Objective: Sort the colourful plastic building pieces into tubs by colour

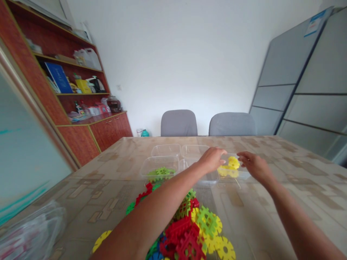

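Note:
My left hand reaches over a clear plastic container, its fingers apart and nothing in them. My right hand hovers to the right of the same container, fingers loosely bent and apart, holding nothing visible. Between the two hands, several yellow flower-shaped plastic pieces show at the clear container. Below my left forearm lies a mixed pile of building pieces: red square lattice pieces, green lattice pieces and yellow notched discs. My left forearm hides part of the pile.
More clear containers stand together: one with green pieces, others at the back. A clear plastic bag or wrapping lies at the table's left. Two grey chairs stand beyond the patterned tabletop. A wooden shelf unit is at left.

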A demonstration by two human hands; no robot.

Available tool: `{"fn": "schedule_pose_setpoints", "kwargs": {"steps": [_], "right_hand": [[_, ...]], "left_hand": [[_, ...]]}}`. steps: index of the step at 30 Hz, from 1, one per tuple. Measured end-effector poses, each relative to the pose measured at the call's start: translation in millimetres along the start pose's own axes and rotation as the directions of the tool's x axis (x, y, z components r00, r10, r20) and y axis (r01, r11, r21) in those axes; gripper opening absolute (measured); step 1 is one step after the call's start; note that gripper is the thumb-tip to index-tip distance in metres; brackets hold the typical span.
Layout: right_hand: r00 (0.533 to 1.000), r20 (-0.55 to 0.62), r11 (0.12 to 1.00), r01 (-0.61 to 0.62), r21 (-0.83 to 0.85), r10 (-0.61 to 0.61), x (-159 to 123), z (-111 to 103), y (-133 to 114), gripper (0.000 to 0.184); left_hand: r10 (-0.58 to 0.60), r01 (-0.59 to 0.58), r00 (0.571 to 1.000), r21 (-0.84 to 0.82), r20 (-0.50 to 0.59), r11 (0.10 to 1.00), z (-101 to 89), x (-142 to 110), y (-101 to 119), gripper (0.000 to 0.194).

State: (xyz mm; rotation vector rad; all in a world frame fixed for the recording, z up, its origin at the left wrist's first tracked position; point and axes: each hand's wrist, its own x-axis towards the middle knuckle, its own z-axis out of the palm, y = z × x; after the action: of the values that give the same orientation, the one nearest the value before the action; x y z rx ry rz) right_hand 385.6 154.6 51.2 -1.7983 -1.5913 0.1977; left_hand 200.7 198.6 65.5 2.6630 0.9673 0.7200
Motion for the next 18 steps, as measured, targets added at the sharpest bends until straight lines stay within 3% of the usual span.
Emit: {"fn": "schedule_pose_setpoints", "kwargs": {"steps": [4,8,9,11,13,15,18], "right_hand": [[1.0,0.006,1.0,0.026,0.016,-0.026,-3.5,-14.4,-19.5,0.027],[0.967,0.15,0.967,0.178,0.184,-0.206,-21.4,-22.1,-57.2,0.034],[0.934,0.211,0.94,0.232,0.251,-0.287,-28.8,-23.0,-66.8,0.037],[0.823,0.363,0.88,0.308,0.363,-0.437,-47.6,-24.4,-83.1,0.04],[0.66,0.547,0.853,0.326,0.408,-0.514,-72.1,-25.9,-93.8,0.032],[0.519,0.677,0.853,0.327,0.407,-0.522,-101.5,-27.2,-99.5,0.021],[0.49,0.657,0.817,0.404,0.411,-0.573,-148.5,-23.3,-106.6,0.027]], "left_hand": [[0.023,-0.027,0.998,-0.067,-0.053,0.997,-35.8,-33.2,11.5,0.028],[0.028,-0.04,0.997,-0.153,-0.077,0.987,-91.3,-104.2,33.2,0.032],[0.018,-0.028,0.997,-0.147,-0.069,0.989,-105.4,-127.4,38.5,0.032],[-0.012,0.01,1.0,-0.053,-0.029,0.999,-128.2,-179.2,46.3,0.033],[-0.082,0.081,0.996,0.012,0.029,0.997,-138.5,-236.4,50.0,0.037],[-0.16,0.155,0.985,0.081,0.063,0.985,-133.9,-294.8,50.6,0.044],[-0.152,0.162,0.984,0.11,-0.094,0.981,-106.8,-370.4,50.6,0.038]]}}
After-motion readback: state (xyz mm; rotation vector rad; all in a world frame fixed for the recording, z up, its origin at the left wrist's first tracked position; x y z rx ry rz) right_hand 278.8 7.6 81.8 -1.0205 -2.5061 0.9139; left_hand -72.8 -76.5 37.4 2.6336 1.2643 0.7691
